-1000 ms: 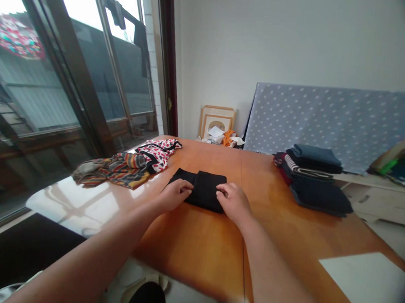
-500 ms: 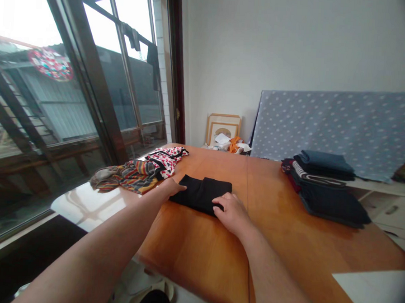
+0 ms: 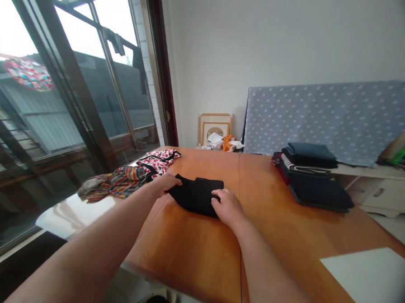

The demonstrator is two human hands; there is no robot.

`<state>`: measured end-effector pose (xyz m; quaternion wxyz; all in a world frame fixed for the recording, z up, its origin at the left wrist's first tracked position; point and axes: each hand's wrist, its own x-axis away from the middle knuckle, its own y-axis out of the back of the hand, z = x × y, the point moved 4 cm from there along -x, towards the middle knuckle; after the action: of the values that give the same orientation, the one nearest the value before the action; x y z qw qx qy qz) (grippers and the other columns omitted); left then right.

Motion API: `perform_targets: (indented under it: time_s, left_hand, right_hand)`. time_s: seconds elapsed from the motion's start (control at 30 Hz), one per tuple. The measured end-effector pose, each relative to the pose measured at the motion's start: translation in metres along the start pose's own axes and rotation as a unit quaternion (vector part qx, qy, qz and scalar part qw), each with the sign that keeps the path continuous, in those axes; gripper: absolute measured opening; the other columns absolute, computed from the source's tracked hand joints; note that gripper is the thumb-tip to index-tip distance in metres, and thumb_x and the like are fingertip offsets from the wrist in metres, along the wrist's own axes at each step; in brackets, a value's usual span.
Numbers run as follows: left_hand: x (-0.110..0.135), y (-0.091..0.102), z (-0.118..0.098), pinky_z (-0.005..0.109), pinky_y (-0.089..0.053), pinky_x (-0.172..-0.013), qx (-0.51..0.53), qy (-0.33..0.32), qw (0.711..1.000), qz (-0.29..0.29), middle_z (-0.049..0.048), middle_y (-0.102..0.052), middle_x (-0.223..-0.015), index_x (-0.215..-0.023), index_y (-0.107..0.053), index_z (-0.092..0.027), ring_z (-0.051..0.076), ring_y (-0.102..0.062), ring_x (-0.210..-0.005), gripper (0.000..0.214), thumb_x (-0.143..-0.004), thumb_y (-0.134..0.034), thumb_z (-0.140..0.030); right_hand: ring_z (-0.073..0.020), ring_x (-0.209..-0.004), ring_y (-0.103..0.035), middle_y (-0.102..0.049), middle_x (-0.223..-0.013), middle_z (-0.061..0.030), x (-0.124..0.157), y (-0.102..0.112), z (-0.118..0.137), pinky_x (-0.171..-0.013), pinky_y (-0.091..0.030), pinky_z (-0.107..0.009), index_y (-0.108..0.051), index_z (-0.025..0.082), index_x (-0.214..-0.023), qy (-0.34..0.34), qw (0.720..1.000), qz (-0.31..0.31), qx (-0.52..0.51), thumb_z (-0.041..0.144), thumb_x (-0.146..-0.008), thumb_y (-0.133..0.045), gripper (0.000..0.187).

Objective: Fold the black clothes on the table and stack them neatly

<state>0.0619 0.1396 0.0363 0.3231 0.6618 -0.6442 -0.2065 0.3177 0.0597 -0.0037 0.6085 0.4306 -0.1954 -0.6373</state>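
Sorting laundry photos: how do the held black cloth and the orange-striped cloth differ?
The black cloth is plain; the orange-striped cloth is multicoloured. The black cloth is folded; the orange-striped cloth lies crumpled. Left hand and right hand touch the black cloth; neither holds the orange-striped cloth. Both cloths are on the table.

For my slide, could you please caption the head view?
Left hand gripping, right hand touching a folded black garment on a wooden table.

The folded cloth (image 3: pixel 200 197) is coloured black. Left of the cloth, the crumpled garment (image 3: pixel 121 182) is striped orange, yellow and grey; the adjoining garment (image 3: pixel 161 163) is patterned red on white. Beyond the cloth, the sheet (image 3: pixel 309 116) is dotted white on grey-blue.
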Motion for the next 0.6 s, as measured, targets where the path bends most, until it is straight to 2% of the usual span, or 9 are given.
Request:
perform_targets:
  time_s: [0.07, 0.17, 0.27, 0.33, 0.47, 0.6]
  left_hand:
    - [0.005, -0.008, -0.018, 0.025, -0.04, -0.052, 0.012, -0.031, 0.999, 0.02, 0.0035, -0.067, -0.074, -0.089, -0.064, -0.017, 0.018, -0.061, -0.066, 0.022, -0.073, -0.07, -0.031]
    - [0.019, -0.033, -0.042, 0.023, -0.042, -0.054, 0.019, -0.078, 0.995, 0.063, 0.0034, -0.07, -0.081, -0.1, -0.066, -0.017, 0.017, -0.063, -0.069, 0.031, -0.073, -0.073, -0.028]
    - [0.033, -0.063, -0.052, 0.023, -0.041, -0.049, 0.016, -0.098, 0.986, 0.131, 0.0011, -0.07, -0.075, -0.112, -0.066, -0.019, 0.015, -0.062, -0.058, 0.044, -0.073, -0.075, -0.036]
    - [0.036, -0.074, -0.053, 0.022, -0.039, -0.048, 0.031, -0.116, 0.982, 0.144, 0.001, -0.07, -0.073, -0.112, -0.066, -0.018, 0.013, -0.059, -0.053, 0.039, -0.079, -0.07, -0.038]
    - [0.029, -0.067, -0.043, 0.021, -0.043, -0.054, 0.079, -0.137, 0.987, 0.034, 0.0028, -0.07, -0.079, -0.108, -0.064, -0.015, 0.01, -0.058, -0.056, 0.025, -0.089, -0.053, -0.026]
    - [0.03, -0.056, -0.037, 0.027, -0.053, -0.079, 0.065, -0.189, 0.979, -0.039, 0.0072, -0.074, -0.098, -0.107, -0.066, -0.016, 0.017, -0.068, -0.087, 0.025, -0.092, -0.048, -0.025]
  right_hand:
    - [-0.0234, -0.112, -0.059, -0.07, -0.112, -0.01, -0.003, 0.001, -0.006, -0.094, -0.045, -0.034, -0.073, 0.022, -0.116, -0.025, 0.999, -0.021, -0.011, 0.027, -0.089, -0.055, 0.033]
    - [-0.0227, -0.109, -0.062, -0.071, -0.113, -0.0098, -0.005, 0.003, -0.015, -0.093, -0.047, -0.033, -0.074, 0.022, -0.115, -0.06, 0.997, -0.052, -0.024, 0.024, -0.088, -0.054, 0.034]
    - [-0.0224, -0.109, -0.064, -0.072, -0.114, -0.0085, -0.006, 0.006, -0.023, -0.092, -0.047, -0.032, -0.074, 0.024, -0.115, -0.087, 0.993, -0.077, -0.038, 0.024, -0.087, -0.053, 0.035]
    - [-0.022, -0.108, -0.065, -0.073, -0.114, -0.0071, -0.007, 0.01, -0.027, -0.091, -0.048, -0.032, -0.074, 0.025, -0.113, -0.102, 0.989, -0.091, -0.053, 0.024, -0.088, -0.051, 0.035]
    - [-0.0215, -0.103, -0.067, -0.075, -0.11, -0.0056, -0.007, 0.017, -0.034, -0.087, -0.049, -0.031, -0.076, 0.026, -0.106, -0.134, 0.981, -0.107, -0.092, 0.026, -0.089, -0.048, 0.032]
    - [-0.0212, -0.1, -0.068, -0.076, -0.108, -0.0059, -0.007, 0.021, -0.036, -0.085, -0.049, -0.031, -0.076, 0.024, -0.102, -0.152, 0.973, -0.122, -0.122, 0.027, -0.089, -0.047, 0.032]
